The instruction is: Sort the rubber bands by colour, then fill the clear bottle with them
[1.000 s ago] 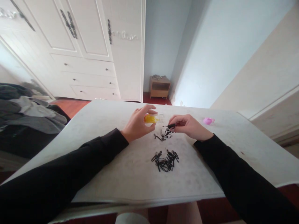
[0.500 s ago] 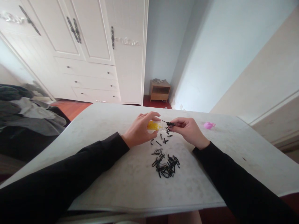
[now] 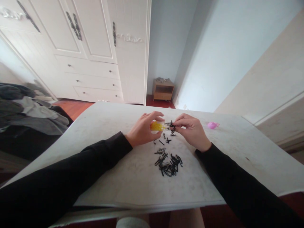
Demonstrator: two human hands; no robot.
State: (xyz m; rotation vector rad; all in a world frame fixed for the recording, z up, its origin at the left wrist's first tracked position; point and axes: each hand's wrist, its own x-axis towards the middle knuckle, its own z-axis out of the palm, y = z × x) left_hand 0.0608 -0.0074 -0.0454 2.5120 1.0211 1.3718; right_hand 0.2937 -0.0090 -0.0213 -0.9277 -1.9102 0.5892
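Note:
My left hand [image 3: 145, 129] is closed around a small clear container with yellow contents or a yellow pattern [image 3: 156, 126], tipped on its side with the mouth facing right. A bunch of small black hair elastics [image 3: 172, 126] is pinched between the thumb and fingers of my right hand [image 3: 190, 128], right at that mouth. Below the hands, a few loose black elastics [image 3: 168, 140] are scattered on the white table [image 3: 114, 177]. Nearer to me lies a larger heap of black elastics [image 3: 169, 164]. How many are inside the container, I cannot tell.
A pink object [image 3: 212, 125], perhaps a lid, sits on the table to the right of my right hand. Behind the table stand a white wardrobe [image 3: 95, 72] and a small wooden cabinet [image 3: 163, 89]. Clothes [image 3: 35, 110] are piled at the left.
My right hand has moved slightly left, bringing the black elastics against the container's mouth. My left hand keeps its hold. The view has tilted down a little.

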